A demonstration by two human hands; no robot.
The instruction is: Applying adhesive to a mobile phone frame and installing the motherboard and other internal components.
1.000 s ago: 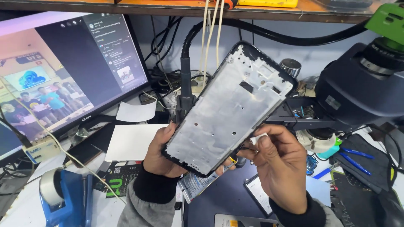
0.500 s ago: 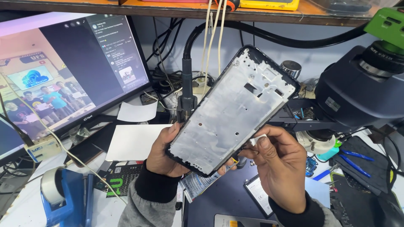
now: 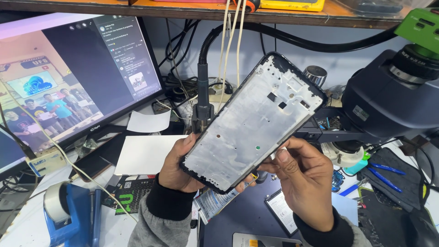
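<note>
A bare phone frame [image 3: 251, 123], silvery metal inside with a black rim, is held tilted up toward the right above the bench. My left hand [image 3: 176, 167] grips its lower left edge from behind. My right hand [image 3: 304, 176] pinches its lower right edge between thumb and fingers. A small tube [image 3: 215, 201] sticks out below the frame under my left hand; which hand holds it is unclear.
A monitor [image 3: 68, 77] stands at the left. A microscope [image 3: 388, 100] sits at the right, with blue tweezers [image 3: 384, 171] below it. A blue tape dispenser [image 3: 68, 210] is front left, white paper [image 3: 146, 153] behind, a dark mat [image 3: 242, 219] with a battery [image 3: 279, 210] underneath.
The frame and both hands have shifted slightly, with the frame held a little higher and more upright. The grip is unchanged.
</note>
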